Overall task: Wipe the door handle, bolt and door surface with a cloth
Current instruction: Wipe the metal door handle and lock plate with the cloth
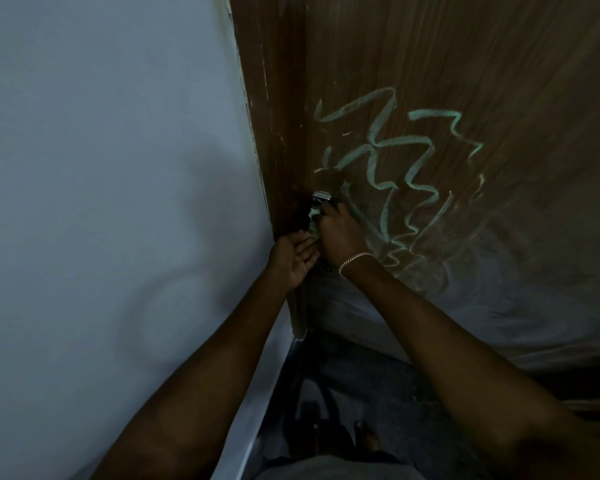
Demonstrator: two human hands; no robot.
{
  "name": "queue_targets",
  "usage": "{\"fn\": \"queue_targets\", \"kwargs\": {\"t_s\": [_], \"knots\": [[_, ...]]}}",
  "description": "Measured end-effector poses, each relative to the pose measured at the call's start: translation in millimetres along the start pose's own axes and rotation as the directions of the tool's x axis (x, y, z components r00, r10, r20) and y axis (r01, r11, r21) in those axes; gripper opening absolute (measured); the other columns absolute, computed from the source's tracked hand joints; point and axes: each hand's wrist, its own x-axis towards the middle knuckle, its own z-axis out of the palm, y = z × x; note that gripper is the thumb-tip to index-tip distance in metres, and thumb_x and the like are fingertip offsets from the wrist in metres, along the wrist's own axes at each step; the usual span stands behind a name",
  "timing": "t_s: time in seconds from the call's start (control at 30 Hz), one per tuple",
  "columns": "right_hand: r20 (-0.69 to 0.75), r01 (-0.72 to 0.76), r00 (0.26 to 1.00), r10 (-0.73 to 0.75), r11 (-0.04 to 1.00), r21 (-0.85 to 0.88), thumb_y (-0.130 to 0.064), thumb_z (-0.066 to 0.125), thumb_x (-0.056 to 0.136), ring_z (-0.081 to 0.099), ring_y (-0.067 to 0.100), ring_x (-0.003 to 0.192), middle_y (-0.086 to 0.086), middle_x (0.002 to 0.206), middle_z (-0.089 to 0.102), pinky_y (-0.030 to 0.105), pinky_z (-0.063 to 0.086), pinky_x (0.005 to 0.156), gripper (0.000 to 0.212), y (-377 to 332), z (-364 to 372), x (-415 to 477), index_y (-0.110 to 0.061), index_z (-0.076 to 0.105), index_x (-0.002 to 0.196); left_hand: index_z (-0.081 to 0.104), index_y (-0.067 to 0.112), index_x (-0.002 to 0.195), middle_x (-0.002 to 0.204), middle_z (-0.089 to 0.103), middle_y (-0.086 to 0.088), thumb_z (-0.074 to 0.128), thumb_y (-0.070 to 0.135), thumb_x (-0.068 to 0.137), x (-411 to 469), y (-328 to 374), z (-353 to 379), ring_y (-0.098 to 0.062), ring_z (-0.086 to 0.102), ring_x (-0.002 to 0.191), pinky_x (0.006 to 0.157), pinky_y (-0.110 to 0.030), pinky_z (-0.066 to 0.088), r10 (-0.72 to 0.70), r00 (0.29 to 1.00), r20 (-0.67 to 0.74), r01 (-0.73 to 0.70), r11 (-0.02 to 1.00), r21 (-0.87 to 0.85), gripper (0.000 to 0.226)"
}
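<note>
Door (465, 81) fills our view right of the bolt (321, 196), its brown wood scrawled with green scribbles (413, 168). The pale wall (101, 168) lies left of the bolt. Our right hand (336, 233), just below the bolt, is curled round the cloth (313, 216), bunching it against the metal. Our left hand (293, 258), below and left of the bolt, lies spread, palm showing, close to the cloth. To do this well, we judge, we should work the cloth along and around the bolt in short firm strokes, the left hand steadying the door edge. Most of the cloth is hidden inside our right hand, dim light blurs the bolt's shape, and we cannot make out the handle.
</note>
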Motion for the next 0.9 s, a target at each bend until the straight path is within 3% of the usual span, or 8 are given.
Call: {"fn": "queue_targets", "kwargs": {"t_s": [0.17,0.27,0.37,0.53,0.63,0.7,0.83,0.9], "knots": [[-0.123,0.091,0.989,-0.086,0.995,0.029,-0.016,0.074,0.082,0.059,0.032,0.093,0.011,0.108,0.069,0.035,0.050,0.081,0.013,17,-9,-10,-0.012,0.076,0.094,0.059,0.005,0.111,0.105,0.067,-0.015,0.046,0.008,0.099,1,1,-1,-0.027,0.065,0.096,0.090,-0.039,0.051,-0.016,1.000,0.001,0.016,1.000,-0.017,0.018],[-0.062,0.021,0.998,-0.019,0.999,0.027,-0.015,0.071,0.084,0.055,0.033,0.103,0.010,0.119,0.066,0.038,0.050,0.085,0.021,8,-7,-5,-0.011,0.074,0.105,0.060,0.007,0.106,0.104,0.067,-0.013,0.047,0.008,0.099,2,0,-1,-0.026,0.064,0.096,0.093,-0.039,0.048,-0.014,1.000,0.003,0.014,1.000,-0.009,0.014],[-0.020,0.086,0.996,-0.086,0.996,-0.022,-0.015,0.071,0.082,0.053,0.034,0.108,0.009,0.129,0.061,0.041,0.052,0.085,0.031,9,-3,-12,-0.013,0.071,0.114,0.061,0.008,0.104,0.105,0.067,-0.012,0.048,0.010,0.099,1,1,-1,-0.026,0.064,0.098,0.094,-0.039,0.048,-0.014,1.000,0.011,0.014,1.000,0.005,0.014],[-0.025,0.067,0.997,-0.067,0.998,-0.012,-0.018,0.063,0.089,0.055,0.030,0.104,0.012,0.117,0.065,0.036,0.046,0.090,0.019,21,-9,-5,-0.008,0.074,0.101,0.060,0.006,0.104,0.106,0.068,-0.016,0.047,0.008,0.100,1,-1,-1,-0.029,0.064,0.107,0.097,-0.040,0.050,-0.012,1.000,0.015,0.012,1.000,-0.009,0.014],[-0.028,0.081,0.996,-0.079,0.994,0.067,-0.010,0.058,0.094,0.058,0.030,0.105,0.015,0.118,0.065,0.034,0.049,0.089,0.019,-1,-4,-3,-0.004,0.072,0.106,0.060,0.007,0.118,0.125,0.063,-0.015,0.048,0.011,0.099,2,-1,0,-0.029,0.059,0.118,0.097,-0.039,0.047,-0.005,1.000,0.002,0.005,1.000,0.025,0.023],[-0.028,0.094,0.995,-0.093,0.993,0.068,-0.010,0.058,0.095,0.061,0.030,0.103,0.015,0.115,0.066,0.036,0.051,0.088,0.018,-3,-5,-12,-0.005,0.072,0.105,0.056,0.009,0.129,0.128,0.062,-0.014,0.049,0.013,0.099,0,-1,1,-0.027,0.061,0.111,0.087,-0.036,0.049,-0.006,1.000,-0.003,0.006,0.999,0.033,0.031],[-0.038,-0.027,0.999,0.032,0.993,0.118,-0.008,0.059,0.092,0.066,0.037,0.087,0.021,0.098,0.068,0.043,0.055,0.073,0.016,28,-15,-34,0.001,0.072,0.092,0.059,0.013,0.123,0.127,0.066,-0.015,0.057,0.014,0.098,-1,-2,3,-0.025,0.067,0.104,0.082,-0.031,0.053,-0.022,1.000,0.000,0.021,0.997,0.073,0.025],[-0.012,-0.105,0.994,0.107,0.989,0.100,-0.012,0.055,0.094,0.067,0.036,0.086,0.019,0.099,0.069,0.043,0.055,0.072,0.019,36,-17,-35,-0.002,0.071,0.093,0.062,0.016,0.119,0.126,0.067,-0.012,0.059,0.018,0.097,1,-4,7,-0.022,0.067,0.103,0.081,-0.027,0.052,-0.020,1.000,-0.017,0.021,0.994,0.107,0.022]]}}
